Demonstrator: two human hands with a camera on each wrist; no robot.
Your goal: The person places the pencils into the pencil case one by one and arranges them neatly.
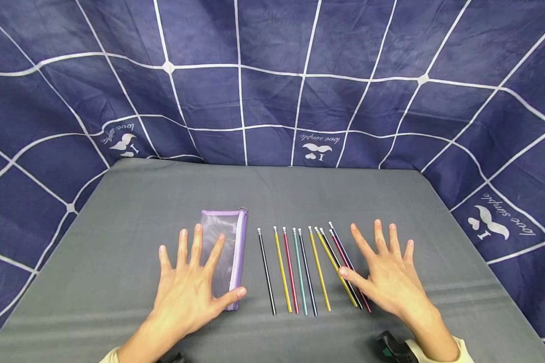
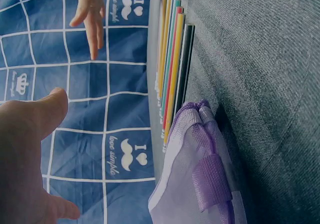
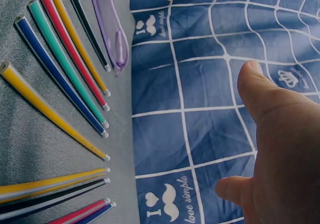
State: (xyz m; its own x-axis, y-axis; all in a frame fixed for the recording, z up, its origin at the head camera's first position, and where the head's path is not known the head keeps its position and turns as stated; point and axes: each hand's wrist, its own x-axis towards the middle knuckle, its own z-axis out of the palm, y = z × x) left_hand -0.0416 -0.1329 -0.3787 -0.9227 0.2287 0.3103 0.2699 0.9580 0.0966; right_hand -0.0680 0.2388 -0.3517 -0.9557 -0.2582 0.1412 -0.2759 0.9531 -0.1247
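My left hand [image 1: 188, 290] hovers with spread fingers over a mesh pencil pouch [image 1: 224, 242] edged in purple, holding nothing. The pouch lies flat, its zipper side toward the pencils, partly hidden by the hand. My right hand [image 1: 390, 277], fingers also spread, is above the right end of a row of pencils and grips none. In that row lie a black pencil [image 1: 266, 272], a yellow pencil [image 1: 283, 269], a red pencil [image 1: 291, 269], a teal pencil [image 1: 300, 272], a dark blue pencil [image 1: 308, 272] and another yellow pencil [image 1: 320, 269]. Several more pencils [image 1: 338, 262] cluster slantwise beside the right thumb.
A grey cloth covers the table [image 1: 163, 186]. Behind it and along both sides hangs a dark blue curtain [image 1: 272, 101] with white grid lines. A black device [image 1: 392, 348] sits at the right wrist by the cream sleeve [image 1: 460, 350].
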